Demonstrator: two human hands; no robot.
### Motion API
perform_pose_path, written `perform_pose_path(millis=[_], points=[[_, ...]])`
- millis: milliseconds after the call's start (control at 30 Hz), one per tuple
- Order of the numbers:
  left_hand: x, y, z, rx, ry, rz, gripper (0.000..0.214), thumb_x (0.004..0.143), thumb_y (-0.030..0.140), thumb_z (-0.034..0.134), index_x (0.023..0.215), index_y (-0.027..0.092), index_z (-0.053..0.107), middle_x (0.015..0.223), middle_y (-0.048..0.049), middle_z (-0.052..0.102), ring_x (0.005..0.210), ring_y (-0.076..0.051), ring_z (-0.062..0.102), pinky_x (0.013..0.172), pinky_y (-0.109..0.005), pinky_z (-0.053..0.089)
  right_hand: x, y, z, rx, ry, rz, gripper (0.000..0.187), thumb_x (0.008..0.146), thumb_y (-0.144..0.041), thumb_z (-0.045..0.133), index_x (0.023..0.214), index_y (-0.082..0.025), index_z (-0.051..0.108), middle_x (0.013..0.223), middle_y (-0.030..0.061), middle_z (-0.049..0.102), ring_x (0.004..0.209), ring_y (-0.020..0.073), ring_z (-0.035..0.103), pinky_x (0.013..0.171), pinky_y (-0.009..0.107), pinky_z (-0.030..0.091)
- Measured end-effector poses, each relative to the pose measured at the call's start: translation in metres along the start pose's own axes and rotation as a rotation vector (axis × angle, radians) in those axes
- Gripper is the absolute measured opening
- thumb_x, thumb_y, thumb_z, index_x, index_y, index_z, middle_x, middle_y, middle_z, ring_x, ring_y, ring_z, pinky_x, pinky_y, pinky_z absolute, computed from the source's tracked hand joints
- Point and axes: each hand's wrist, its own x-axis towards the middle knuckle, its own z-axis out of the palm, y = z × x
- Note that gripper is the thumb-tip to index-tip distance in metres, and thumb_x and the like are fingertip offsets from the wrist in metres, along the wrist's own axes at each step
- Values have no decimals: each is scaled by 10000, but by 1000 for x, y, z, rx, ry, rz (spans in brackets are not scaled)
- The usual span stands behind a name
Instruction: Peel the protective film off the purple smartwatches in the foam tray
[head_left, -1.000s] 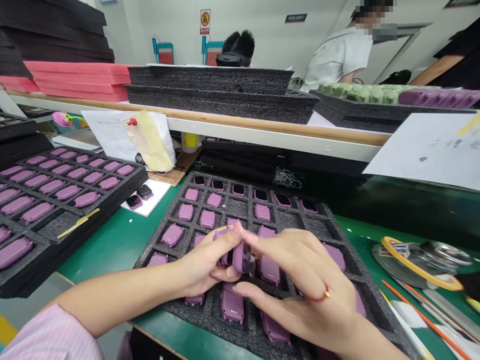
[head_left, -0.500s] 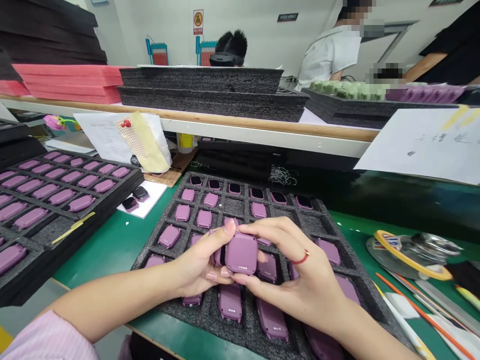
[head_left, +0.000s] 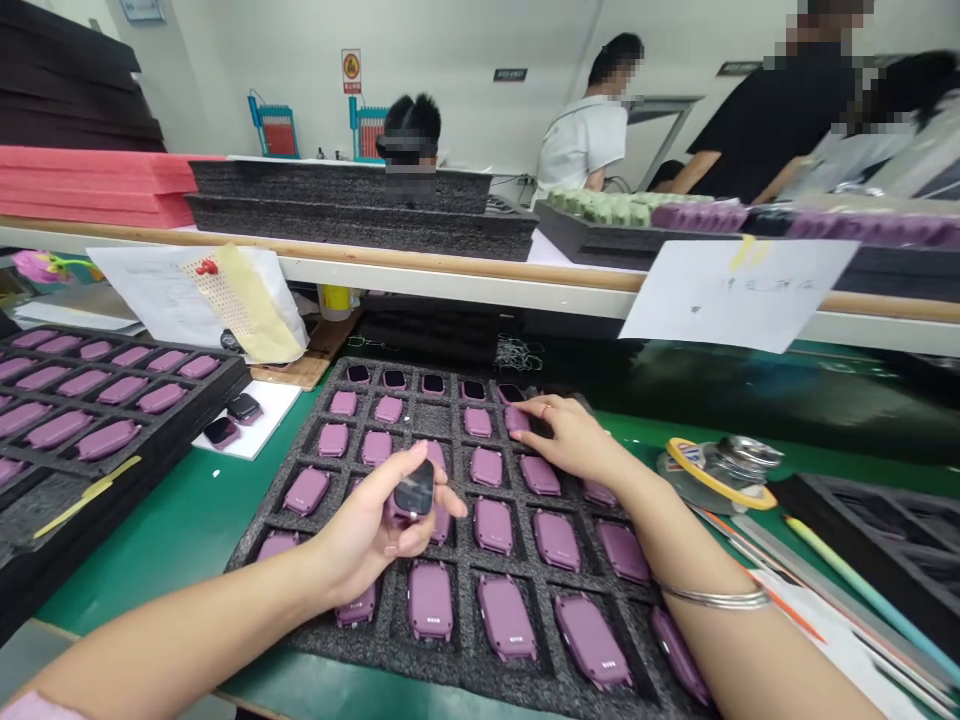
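Head cam, looking down at the green desk (head_left: 187, 520). The left hand (head_left: 367, 530) has a purple watch body (head_left: 411, 495) pinched between thumb and fingers (head_left: 409, 462). It's held up just above the near-left part of the black foam tray (head_left: 431, 420), dark screen facing the camera. So the left fingers are closed around it, no question.

The right hand (head_left: 570, 440) is stretched out to the far side of the same tray. Its fingertips lie on a purple piece (head_left: 517, 420) in the second row from the back. Honestly can't tell if it's gripping that one or just touching it. There's a thin ring (head_left: 546, 408) on one finger and a silver bangle (head_left: 716, 598) on that wrist.

The tray is mostly full of purple pieces lying back-up, each in its own pocket. The back row sits screen-up.

Off to the left is a second foam tray (head_left: 180, 425), also full of purple pieces. Just beside it two dark-screened watches (head_left: 232, 420) lie on a white sheet. To the right of the main tray sits a yellow-rimmed tape roll (head_left: 720, 470). The shelf (head_left: 450, 265) above carries stacked black foam (head_left: 360, 200) and pink foam (head_left: 97, 185). Other people (head_left: 585, 130) are working behind it.
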Motion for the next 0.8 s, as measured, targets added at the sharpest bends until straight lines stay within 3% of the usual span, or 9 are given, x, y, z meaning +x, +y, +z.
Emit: perform_pose_path(millis=[133,300,500,633,700,733,800], points=[[-1,-1,2,109,29,-19,279,892,421,658,932,146,647,796,-19,646,438,0,336,449,-168,199,-4,-8,-3,-71,-93,-25,253,877,-196,673,1122,-156,723,1275,148,676,1188,312,629,1051,535,465],[-2,-1,3,130,5,-27,359,881,497,662,971,150,671,837,-27,643,456,-4,336,452,-176,188,-4,-17,-4,-73,-141,-42,246,954,-287,637,1170,-170,661,1254,93,672,1138,231,650,1005,485,517],[0,-1,2,38,-1,-44,421,881,540,639,959,129,691,862,-66,665,457,-20,389,443,-175,209,-3,-21,-12,36,-52,-77,143,950,-204,608,1042,-174,714,1125,98,736,1046,236,698,946,457,558],[3,-1,3,-107,-41,-79,440,912,526,589,948,103,704,798,-75,658,441,-33,413,433,-177,237,-15,-67,-22,193,123,-171,220,997,-243,500,1117,-205,681,1173,114,732,1133,255,670,1018,470,514],[3,-2,3,-148,-39,-75,428,874,519,654,923,98,710,745,-54,644,425,-25,401,432,-169,263,-26,-98,-26,311,140,-278,229,941,-407,621,1085,-231,650,1175,78,726,1115,223,675,985,397,544],[3,-2,3,-164,-41,-70,436,847,530,687,889,96,710,713,-42,633,419,-21,395,432,-165,278,-32,-112,-27,389,122,-369,331,848,-470,731,1060,-237,632,1202,72,712,1127,220,668,980,370,549],[3,-4,3,-194,-61,-56,461,798,556,736,792,97,695,635,-12,592,410,-16,386,429,-153,298,-43,-132,-27,521,119,-521,357,780,-393,820,1015,-230,605,1213,78,696,1129,209,661,965,342,548]])
